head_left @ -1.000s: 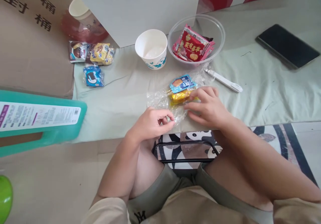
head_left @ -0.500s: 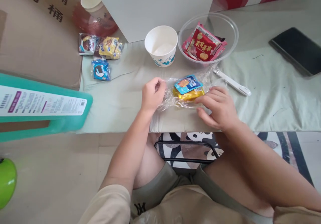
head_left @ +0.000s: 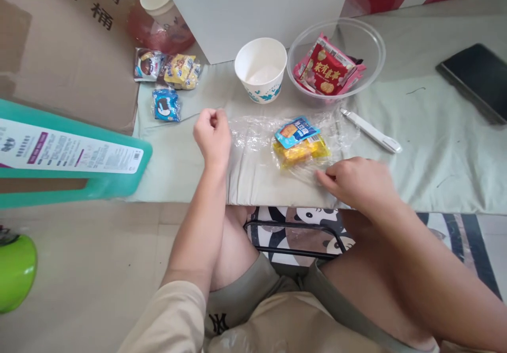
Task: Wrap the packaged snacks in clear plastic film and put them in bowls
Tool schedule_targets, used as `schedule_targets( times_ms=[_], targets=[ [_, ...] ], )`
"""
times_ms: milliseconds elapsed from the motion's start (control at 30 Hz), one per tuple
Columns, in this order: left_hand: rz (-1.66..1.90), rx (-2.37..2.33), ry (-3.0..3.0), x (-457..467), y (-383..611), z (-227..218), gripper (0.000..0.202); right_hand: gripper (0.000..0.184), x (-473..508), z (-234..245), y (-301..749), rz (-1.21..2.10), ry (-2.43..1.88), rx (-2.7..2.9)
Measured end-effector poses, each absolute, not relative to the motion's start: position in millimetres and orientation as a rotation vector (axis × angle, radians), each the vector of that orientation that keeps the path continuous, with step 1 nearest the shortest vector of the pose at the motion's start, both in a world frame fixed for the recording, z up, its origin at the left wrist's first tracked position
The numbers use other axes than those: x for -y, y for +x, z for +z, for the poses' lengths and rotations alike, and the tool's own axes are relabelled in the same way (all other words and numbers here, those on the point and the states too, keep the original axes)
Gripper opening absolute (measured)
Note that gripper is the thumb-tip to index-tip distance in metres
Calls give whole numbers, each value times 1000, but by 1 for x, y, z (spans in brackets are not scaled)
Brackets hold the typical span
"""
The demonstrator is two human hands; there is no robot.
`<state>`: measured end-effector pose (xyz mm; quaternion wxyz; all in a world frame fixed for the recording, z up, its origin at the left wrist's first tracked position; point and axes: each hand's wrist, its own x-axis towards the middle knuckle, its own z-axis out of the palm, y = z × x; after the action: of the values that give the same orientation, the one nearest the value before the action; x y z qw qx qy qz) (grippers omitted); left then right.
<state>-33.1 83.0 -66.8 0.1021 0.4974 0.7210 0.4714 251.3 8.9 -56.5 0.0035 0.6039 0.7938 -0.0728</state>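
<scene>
A sheet of clear plastic film [head_left: 253, 134] lies stretched over the pale green cloth. On it rest a blue snack packet [head_left: 297, 131] and, partly beneath that, a yellow snack packet [head_left: 303, 151]. My left hand [head_left: 213, 135] is closed in a fist on the film's left end and pulls it taut. At the lower right edge of the film, my right hand [head_left: 354, 184] has thumb and fingers pinched together on the plastic. Just beyond the film stand a white paper cup [head_left: 261, 70] and a clear plastic bowl [head_left: 376, 60] holding red and pink snack packets [head_left: 328, 68].
A white utility knife [head_left: 372, 131] lies right of the film, and a black phone [head_left: 477, 81] farther right. Small snack packets [head_left: 166, 105] sit at the left. A green-handled container [head_left: 142, 165], a cardboard box [head_left: 71, 52] and a white box [head_left: 257, 5] stand around.
My left hand has moved left, drawing the film out wider. My right hand has shifted down and right, from spread fingers beside the packets to a pinch on the film's edge.
</scene>
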Motion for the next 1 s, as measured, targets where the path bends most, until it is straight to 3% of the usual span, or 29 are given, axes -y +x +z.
schedule_targets(
  times_ms=[67, 133, 200, 267, 333, 467, 600, 767, 833, 900, 1000],
  targets=[
    [1441, -2041, 1746, -65, -15, -51, 20, 54, -6, -55, 249, -227, 1940, -2400],
    [1227, -1769, 2074, -45, 10, -38, 14, 55, -5, -55, 247, -277, 2002, -2367],
    [975, -1578, 2266, -29, 30, -32, 31, 49, -7, -55, 248, -309, 2128, -2414],
    [851, -1482, 2316, -19, 38, -34, 48, 31, -12, -57, 251, -262, 2296, -2542],
    [801, -1387, 2310, -16, 33, -40, 50, 21, -18, -61, 254, -197, 2383, -2736],
    [733, -1129, 2263, -12, 9, -45, 40, 37, -27, -67, 253, -302, 2144, -3121],
    [469, -970, 2131, -7, -4, -37, 30, 26, -28, -71, 241, -290, 1840, -3277],
    [-42, -1081, 1861, -10, -11, -24, 14, 21, -26, -70, 232, -49, 2078, -3042],
    [-172, -1256, 1757, -14, -8, -19, 25, 25, -26, -66, 234, -72, 2252, -2830],
    [-153, -1494, 1730, -18, -1, -15, 40, 29, -26, -60, 237, -163, 2344, -2618],
    [134, -1793, 1746, -23, 13, -15, 41, 32, -27, -53, 245, -269, 2377, -2381]
  ],
)
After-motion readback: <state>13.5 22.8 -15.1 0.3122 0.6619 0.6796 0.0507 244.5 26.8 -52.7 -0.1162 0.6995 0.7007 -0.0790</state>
